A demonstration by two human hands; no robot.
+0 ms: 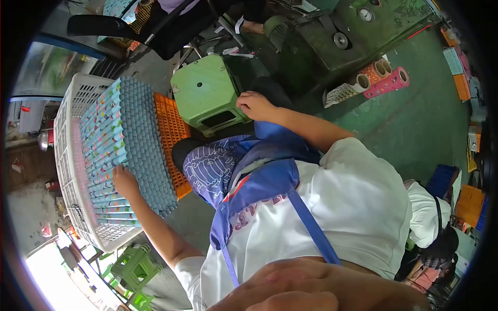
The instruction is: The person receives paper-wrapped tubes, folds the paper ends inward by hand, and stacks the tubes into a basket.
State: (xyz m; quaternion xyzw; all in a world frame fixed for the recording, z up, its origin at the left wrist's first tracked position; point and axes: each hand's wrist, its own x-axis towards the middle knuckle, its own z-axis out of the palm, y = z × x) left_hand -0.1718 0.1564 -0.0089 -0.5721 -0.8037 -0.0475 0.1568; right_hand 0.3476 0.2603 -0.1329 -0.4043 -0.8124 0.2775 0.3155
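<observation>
My left hand (pixel 125 182) rests on the stack of light-blue patterned tubes (pixel 145 140), its fingers bent against one tube near the open ends; the fingertips are partly hidden. The tubes lie side by side in a tight pile, in a white plastic basket (pixel 67 155) tipped on its side. My right hand (pixel 257 106) is beside a green plastic stool (pixel 202 85), near my knee. Its fingers are loosely bent and apart, with nothing visible in them. A blue apron (pixel 270 184) covers my lap.
An orange crate (pixel 168 116) stands between the tubes and the stool. Several patterned rolls (pixel 386 85) lie on the floor near a green machine (pixel 332 41). Another person (pixel 428 223) is at the right, and one more (pixel 181 8) sits at the top. Green stools (pixel 134 267) stand lower left.
</observation>
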